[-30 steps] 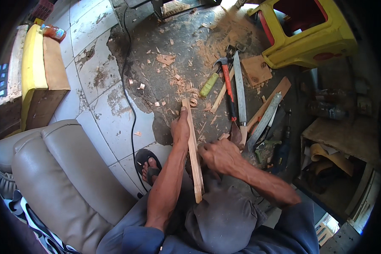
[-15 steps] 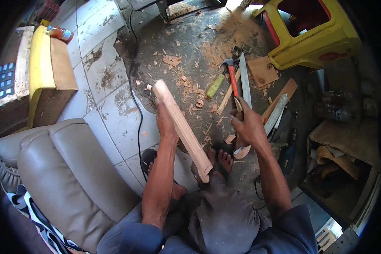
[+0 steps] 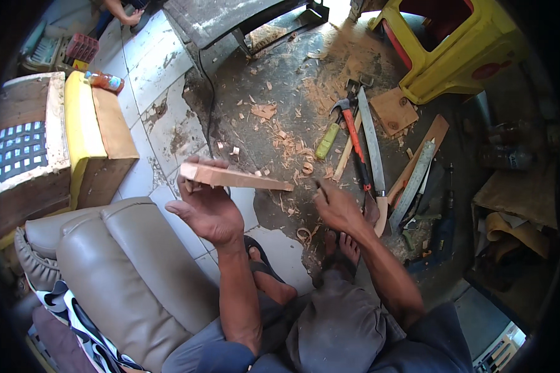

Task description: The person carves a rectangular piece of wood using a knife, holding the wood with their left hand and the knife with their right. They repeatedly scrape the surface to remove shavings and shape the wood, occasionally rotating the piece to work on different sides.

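My left hand (image 3: 210,214) holds a pale, planed length of wood (image 3: 239,179) by its thicker end, with the thumb stretched away to the left. The wood lies nearly level and narrows toward its right end. Across from that tip, my right hand (image 3: 341,210) is closed, palm down; a thin dark tip sticks out at its fingers, too small to name. Just beyond the right hand, on the floor, lie a claw hammer (image 3: 353,137) with an orange-and-black handle and a long blade with a wooden handle (image 3: 371,140). A yellow-green handled tool (image 3: 326,142) lies left of the hammer.
Wood shavings (image 3: 286,146) litter the dark floor. At the right are a ruler-like strip (image 3: 412,186), a board (image 3: 397,112), a blue power tool (image 3: 442,239) and a yellow plastic stool (image 3: 448,62). A grey-brown cushion (image 3: 124,267) sits at the left. Another person's hand (image 3: 130,17) shows far left.
The wood has swung from a steep slant to nearly level, and my left hand has turned under it. My right hand has moved left and nearer the wood's tip. The view has shifted.
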Action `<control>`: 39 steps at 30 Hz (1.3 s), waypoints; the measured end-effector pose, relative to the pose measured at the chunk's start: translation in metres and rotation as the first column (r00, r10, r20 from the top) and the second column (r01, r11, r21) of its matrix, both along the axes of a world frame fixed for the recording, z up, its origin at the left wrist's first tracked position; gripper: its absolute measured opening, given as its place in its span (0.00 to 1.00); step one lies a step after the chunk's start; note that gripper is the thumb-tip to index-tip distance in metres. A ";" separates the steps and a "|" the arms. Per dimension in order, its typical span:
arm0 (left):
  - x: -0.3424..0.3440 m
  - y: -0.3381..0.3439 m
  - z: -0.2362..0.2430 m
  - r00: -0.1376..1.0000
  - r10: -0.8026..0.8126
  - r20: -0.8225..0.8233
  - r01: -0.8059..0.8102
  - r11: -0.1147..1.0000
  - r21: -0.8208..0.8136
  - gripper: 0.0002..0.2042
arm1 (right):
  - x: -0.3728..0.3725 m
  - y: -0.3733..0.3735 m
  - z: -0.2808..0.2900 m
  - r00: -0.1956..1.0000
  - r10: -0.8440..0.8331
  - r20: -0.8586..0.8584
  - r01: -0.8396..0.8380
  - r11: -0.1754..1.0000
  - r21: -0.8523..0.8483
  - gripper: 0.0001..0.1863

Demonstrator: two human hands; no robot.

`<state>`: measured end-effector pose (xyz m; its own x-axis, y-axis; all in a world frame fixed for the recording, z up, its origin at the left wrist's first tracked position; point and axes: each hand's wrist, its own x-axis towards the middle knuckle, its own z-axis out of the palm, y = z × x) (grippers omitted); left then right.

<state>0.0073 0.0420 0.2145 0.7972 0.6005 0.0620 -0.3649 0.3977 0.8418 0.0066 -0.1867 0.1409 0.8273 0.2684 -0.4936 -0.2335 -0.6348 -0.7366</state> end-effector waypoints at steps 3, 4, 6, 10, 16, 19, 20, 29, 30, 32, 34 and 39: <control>0.004 0.001 0.024 0.997 0.048 -0.065 -0.040 0.991 0.127 0.27 | 0.003 0.030 0.027 0.989 0.047 0.138 -0.065 0.990 0.129 0.28; 0.003 0.005 0.026 0.992 0.065 -0.107 -0.047 0.986 0.159 0.24 | 0.005 0.039 0.044 0.993 0.039 0.114 -0.059 0.983 0.176 0.27; 0.007 0.000 0.035 0.996 0.062 -0.061 -0.053 0.990 0.127 0.14 | 0.001 0.046 0.046 0.990 0.022 0.138 -0.061 0.957 0.284 0.25; -0.006 0.003 0.034 0.997 0.009 -0.077 0.006 0.981 0.193 0.16 | 0.000 0.052 0.051 0.971 0.012 0.240 -0.091 0.943 0.320 0.22; -0.011 -0.006 0.035 0.985 0.133 -0.107 -0.114 0.979 0.170 0.15 | 0.002 0.059 0.091 0.920 -0.027 0.392 -0.140 0.909 0.392 0.09; -0.013 -0.009 0.037 0.989 0.113 -0.092 -0.094 0.978 0.188 0.13 | 0.006 0.069 0.112 0.868 -0.043 0.495 -0.197 0.885 0.422 0.08; -0.011 -0.015 0.039 0.989 0.120 -0.081 -0.098 0.968 0.230 0.12 | 0.006 0.070 0.120 0.849 -0.051 0.526 -0.206 0.885 0.419 0.08; -0.016 -0.031 0.049 0.989 0.062 -0.131 -0.018 0.950 0.313 0.11 | 0.005 0.073 0.141 0.855 -0.044 0.516 -0.199 0.892 0.406 0.08; -0.016 -0.032 0.048 0.987 0.099 -0.128 -0.060 0.960 0.275 0.11 | 0.006 0.073 0.145 0.858 -0.056 0.510 -0.187 0.892 0.413 0.07; -0.013 -0.032 0.050 0.983 0.116 -0.139 -0.074 0.957 0.279 0.11 | 0.007 0.073 0.142 0.864 -0.057 0.500 -0.168 0.904 0.393 0.07; -0.015 -0.031 0.050 0.982 0.123 -0.142 -0.079 0.956 0.281 0.11 | 0.005 0.073 0.122 0.869 -0.035 0.493 -0.156 0.927 0.342 0.09; -0.016 -0.017 0.050 0.989 0.119 -0.090 -0.103 0.980 0.169 0.11 | 0.005 0.074 0.062 0.941 0.028 0.337 -0.102 0.974 0.204 0.13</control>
